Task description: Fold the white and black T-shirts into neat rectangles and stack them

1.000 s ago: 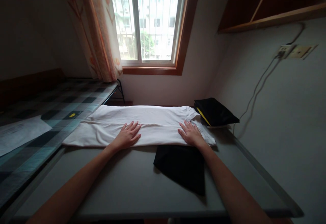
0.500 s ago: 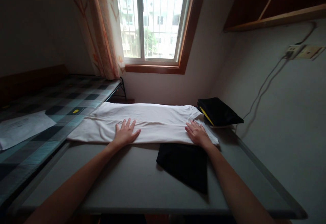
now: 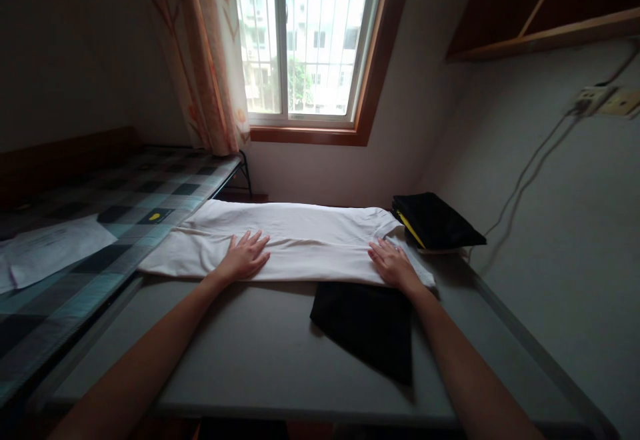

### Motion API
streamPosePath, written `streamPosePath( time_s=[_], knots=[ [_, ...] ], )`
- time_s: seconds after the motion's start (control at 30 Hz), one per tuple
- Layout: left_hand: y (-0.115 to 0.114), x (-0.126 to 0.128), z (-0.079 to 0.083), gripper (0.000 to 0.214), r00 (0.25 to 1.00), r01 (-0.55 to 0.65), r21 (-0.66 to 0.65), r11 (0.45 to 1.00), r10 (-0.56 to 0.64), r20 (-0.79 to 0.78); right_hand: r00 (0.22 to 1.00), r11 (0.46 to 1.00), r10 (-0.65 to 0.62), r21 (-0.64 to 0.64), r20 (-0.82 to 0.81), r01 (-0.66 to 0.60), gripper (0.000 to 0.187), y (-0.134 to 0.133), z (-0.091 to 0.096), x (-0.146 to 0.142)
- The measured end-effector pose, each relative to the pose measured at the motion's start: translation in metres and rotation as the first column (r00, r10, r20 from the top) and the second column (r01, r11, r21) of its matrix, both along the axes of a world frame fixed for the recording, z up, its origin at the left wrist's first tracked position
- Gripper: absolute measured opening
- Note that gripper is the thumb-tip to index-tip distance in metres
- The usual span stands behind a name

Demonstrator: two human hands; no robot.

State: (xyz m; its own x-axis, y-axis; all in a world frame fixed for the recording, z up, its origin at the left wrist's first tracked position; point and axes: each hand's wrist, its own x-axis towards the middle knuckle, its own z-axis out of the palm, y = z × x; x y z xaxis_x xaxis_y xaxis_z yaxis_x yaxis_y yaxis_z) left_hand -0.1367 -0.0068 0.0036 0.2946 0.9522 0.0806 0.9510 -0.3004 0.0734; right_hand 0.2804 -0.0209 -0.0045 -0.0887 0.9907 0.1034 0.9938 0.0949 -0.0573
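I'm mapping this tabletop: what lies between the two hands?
Between the left hand and right hand, the head view shows creased white cloth.

slender bare forearms (image 3: 165, 340), bare left hand (image 3: 246, 257), bare right hand (image 3: 393, 265)

Left hand (image 3: 245, 257), right hand (image 3: 393, 265): two hands, one person's. One white garment (image 3: 310, 223). One black cloth piece (image 3: 367, 330); one black stack (image 3: 443, 220), layers too dark to count. One table (image 3: 260, 347). One checked mattress (image 3: 75, 287). One white paper sheet (image 3: 57, 251). One floral curtain (image 3: 215, 60). One window (image 3: 281, 40), two panes (image 3: 320, 47) visible. One wall shelf (image 3: 545, 43). Two wall sockets (image 3: 594, 99).
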Motion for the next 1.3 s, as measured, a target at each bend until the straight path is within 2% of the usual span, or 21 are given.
streamPosePath(
  time_s=[0.2,0.37,0.47,0.67,1.3],
  knots=[
    [0.0,0.001,-0.001,0.058,0.999,-0.033,0.002,0.999,0.033,0.003,1.0,0.999,0.014,0.049,-0.025,-0.013,0.05,0.004,-0.008,0.005],
    [0.003,-0.002,-0.001,0.061,0.983,-0.185,0.022,0.983,0.185,0.002,0.999,0.997,0.029,0.069,-0.032,-0.026,0.05,0.006,-0.012,0.007],
    [0.004,-0.006,-0.001,0.059,0.973,-0.231,0.028,0.973,0.231,0.005,0.999,0.997,0.03,0.076,-0.037,-0.027,0.049,0.006,-0.012,0.008],
    [0.004,-0.007,0.0,0.056,0.974,-0.228,0.059,0.972,0.228,0.0,0.998,0.997,0.033,0.071,-0.048,-0.03,0.05,0.005,-0.01,0.007],
    [0.004,-0.005,0.0,0.056,0.976,-0.218,0.047,0.975,0.219,-0.018,0.998,0.999,0.017,0.049,-0.067,-0.014,0.053,0.0,-0.004,0.003]
  ],
)
